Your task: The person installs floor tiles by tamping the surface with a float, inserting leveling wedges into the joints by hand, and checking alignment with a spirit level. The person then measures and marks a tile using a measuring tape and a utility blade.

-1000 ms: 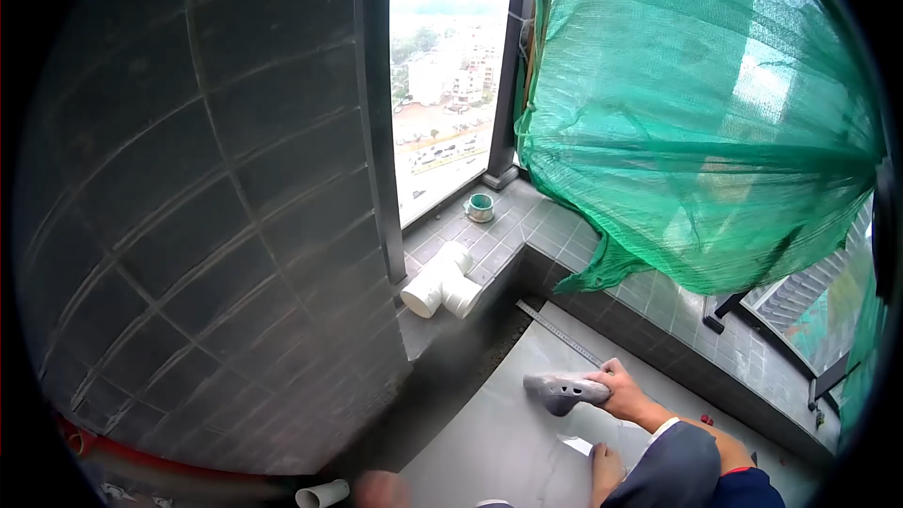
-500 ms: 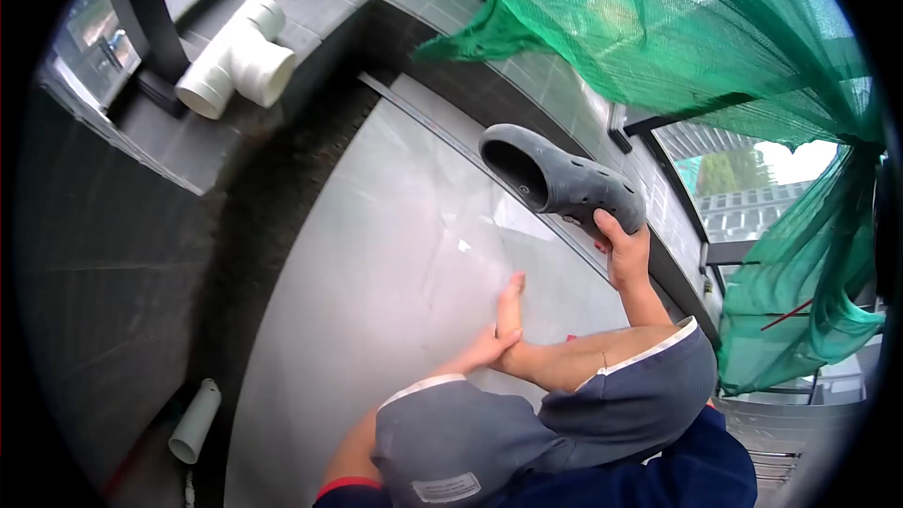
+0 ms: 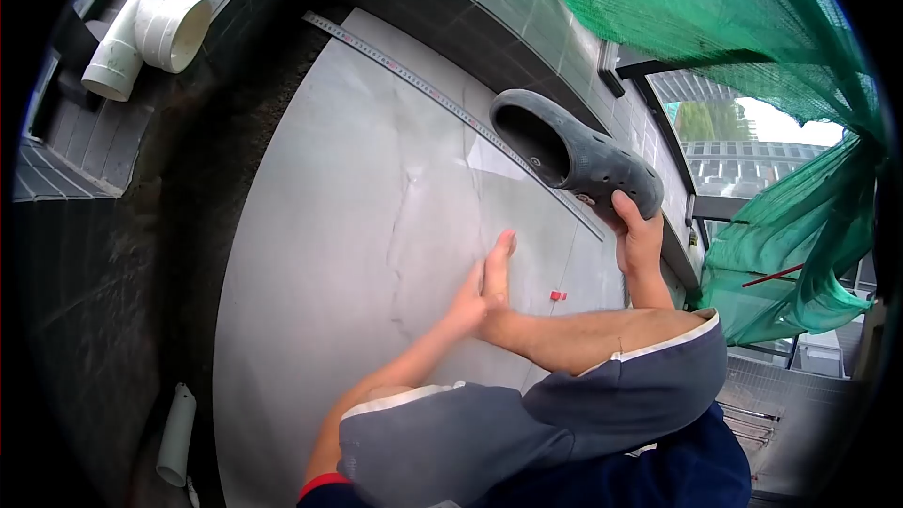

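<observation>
A dark grey clog (image 3: 602, 165) with holes is in my right hand (image 3: 640, 230), its opening facing left and the thumb on its near end. My left hand (image 3: 467, 306) lies against the sole side of my bare foot (image 3: 498, 273); its fingers are partly hidden there. Beneath the clog, a long metal ruler (image 3: 414, 81) lies slantwise on the large pale grey slab (image 3: 320, 226). A small red piece (image 3: 559, 296) sits on the slab to the right of my foot.
A white branched pipe fitting (image 3: 150, 23) rests on the tiled ledge at upper left. A short white pipe (image 3: 177, 436) stands at lower left, beside a dark gap along the slab. Green netting (image 3: 621, 5) hangs at upper right, with a tiled low wall (image 3: 527, 28) below it.
The clog, seen low over the slab a second ago, is now raised with its opening showing. My left hand has come to my foot. The view has tilted down and turned.
</observation>
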A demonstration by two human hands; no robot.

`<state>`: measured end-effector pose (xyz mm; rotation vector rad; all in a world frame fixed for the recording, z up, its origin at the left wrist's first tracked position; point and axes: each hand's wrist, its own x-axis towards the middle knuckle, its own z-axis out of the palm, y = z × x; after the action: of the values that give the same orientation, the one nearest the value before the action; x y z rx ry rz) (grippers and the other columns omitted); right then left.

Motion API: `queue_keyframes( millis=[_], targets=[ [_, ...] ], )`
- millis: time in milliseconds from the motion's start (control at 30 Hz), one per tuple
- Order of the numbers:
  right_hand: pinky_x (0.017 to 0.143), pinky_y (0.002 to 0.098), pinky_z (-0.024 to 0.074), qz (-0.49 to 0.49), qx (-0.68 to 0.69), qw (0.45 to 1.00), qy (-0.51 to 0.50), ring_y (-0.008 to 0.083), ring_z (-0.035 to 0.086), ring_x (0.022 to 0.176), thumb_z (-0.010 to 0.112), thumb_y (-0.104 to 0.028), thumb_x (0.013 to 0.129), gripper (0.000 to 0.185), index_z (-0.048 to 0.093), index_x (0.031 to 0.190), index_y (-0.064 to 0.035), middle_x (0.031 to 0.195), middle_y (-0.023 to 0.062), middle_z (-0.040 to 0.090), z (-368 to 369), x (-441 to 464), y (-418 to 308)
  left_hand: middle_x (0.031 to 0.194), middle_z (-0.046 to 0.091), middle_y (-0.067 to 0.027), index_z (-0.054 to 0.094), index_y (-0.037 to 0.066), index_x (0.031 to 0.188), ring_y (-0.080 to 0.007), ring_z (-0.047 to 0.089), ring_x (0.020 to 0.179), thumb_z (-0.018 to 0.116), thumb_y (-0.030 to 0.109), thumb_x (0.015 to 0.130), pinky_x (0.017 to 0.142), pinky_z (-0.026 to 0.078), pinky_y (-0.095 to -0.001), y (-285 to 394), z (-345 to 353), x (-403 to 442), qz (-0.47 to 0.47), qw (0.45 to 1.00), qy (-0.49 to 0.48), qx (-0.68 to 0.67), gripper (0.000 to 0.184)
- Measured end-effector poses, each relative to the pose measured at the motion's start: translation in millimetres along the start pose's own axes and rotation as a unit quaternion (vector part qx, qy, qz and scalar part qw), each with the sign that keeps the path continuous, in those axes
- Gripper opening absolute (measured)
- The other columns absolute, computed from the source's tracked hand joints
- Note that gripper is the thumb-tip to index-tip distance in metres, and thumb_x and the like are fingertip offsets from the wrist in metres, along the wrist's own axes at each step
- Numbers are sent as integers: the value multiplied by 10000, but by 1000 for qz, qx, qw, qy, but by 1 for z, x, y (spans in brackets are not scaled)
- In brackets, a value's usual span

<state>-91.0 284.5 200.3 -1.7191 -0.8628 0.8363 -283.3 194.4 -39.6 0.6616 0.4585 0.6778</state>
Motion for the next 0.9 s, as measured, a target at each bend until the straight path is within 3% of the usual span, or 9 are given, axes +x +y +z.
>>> queue_keyframes(
  millis=[100,200,300,367,467,600,667,733,900],
  targets=[
    [1022,367,538,6,-8,1000,0,211,649,1160,788,-76,886,541,567,1377,-18,1287,94,661,1,-2,-2,1690,229,-232,177,-38,1622,-320,195,1590,670,0,836,1275,190,-438,20,-4,-4,-91,990,57,-97,929],
    [1018,382,550,-20,-24,999,-1,221,658,1162,776,-107,900,536,563,1384,-19,1295,100,659,2,-2,-13,1700,196,-249,143,-64,1620,-318,168,1601,614,-26,872,1273,201,-431,44,-27,0,42,960,65,-269,885],
    [963,450,591,-30,-48,998,-10,235,673,1154,784,-191,894,540,581,1381,-77,1268,81,671,5,-4,-20,1695,237,-235,145,-54,1630,-315,226,1588,510,-70,909,1276,213,-420,45,-47,0,47,970,139,-195,808],
    [958,449,598,-16,-67,997,-23,238,676,1153,788,-193,888,553,575,1385,-76,1271,83,669,2,-5,-23,1690,250,-235,155,-61,1625,-320,245,1581,524,-67,913,1268,233,-413,31,-52,-2,-67,987,74,-122,803],
    [928,447,620,18,-109,993,-42,247,689,1142,813,-246,858,621,559,1396,-69,1276,90,667,-16,2,-36,1686,267,-224,209,-52,1617,-326,278,1567,561,-30,925,1257,261,-406,4,-37,-15,-100,987,29,-118,777],
    [888,459,631,134,-271,939,-162,251,712,1089,830,-360,827,702,554,1400,-63,1244,95,683,-54,49,-76,1672,300,-218,289,-26,1600,-338,309,1550,607,38,935,1255,268,-417,-25,-16,-33,-69,988,34,-132,740],
    [876,445,633,139,-291,931,-170,238,722,1055,820,-389,839,690,563,1378,-44,1215,103,692,-44,67,-91,1661,294,-235,358,-30,1552,-382,289,1547,608,1,902,1273,247,-441,-32,0,-46,-3,990,22,141,697],
    [879,427,633,114,-316,926,-171,234,723,1044,831,-409,830,708,565,1367,-33,1199,105,694,-13,71,-106,1661,292,-232,392,-17,1534,-389,295,1540,622,18,908,1270,248,-446,-23,16,-56,17,979,18,200,668],
    [951,385,582,90,-360,907,-201,214,686,1081,890,-256,777,704,579,1363,-21,1219,102,682,29,82,-113,1660,297,-223,457,11,1494,-375,304,1535,657,57,927,1256,273,-457,-29,21,-63,74,961,-24,266,603]
  ],
)
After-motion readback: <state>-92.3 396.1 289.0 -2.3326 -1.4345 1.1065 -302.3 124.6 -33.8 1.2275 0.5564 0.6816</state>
